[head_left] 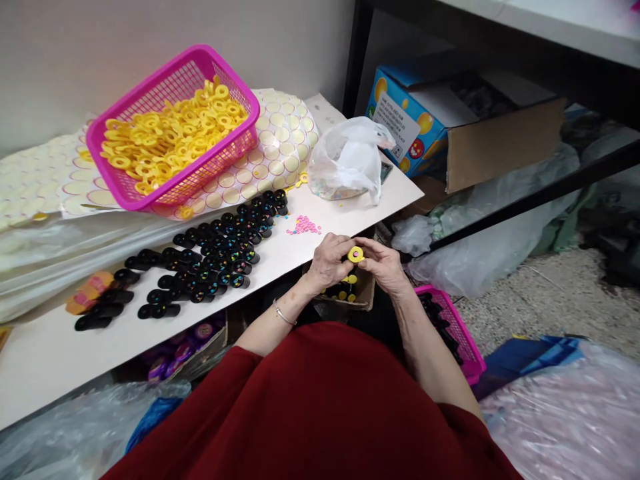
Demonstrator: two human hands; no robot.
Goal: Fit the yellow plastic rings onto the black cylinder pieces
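Observation:
In the head view my left hand (329,259) and my right hand (385,265) meet over an open box (369,293), just off the table's edge. Between their fingertips is a yellow ring-shaped cap (352,259) with a pink centre. Whether a black tube sits under the cap is hidden by my fingers. In the box below lie black pieces with yellow tops. Small pink beads (306,225) are scattered on the table beyond my left hand. To the left, many black tubes (200,263) stand or lie in rows, several with colourful bits in their open ends.
A pink basket (195,50) of yellow ring caps rests on circle-printed sheets at the back. A white plastic bag (347,160) sits near the table's right end. Another pink basket (473,357) with black parts is low on my right. A blue carton (410,127) stands behind.

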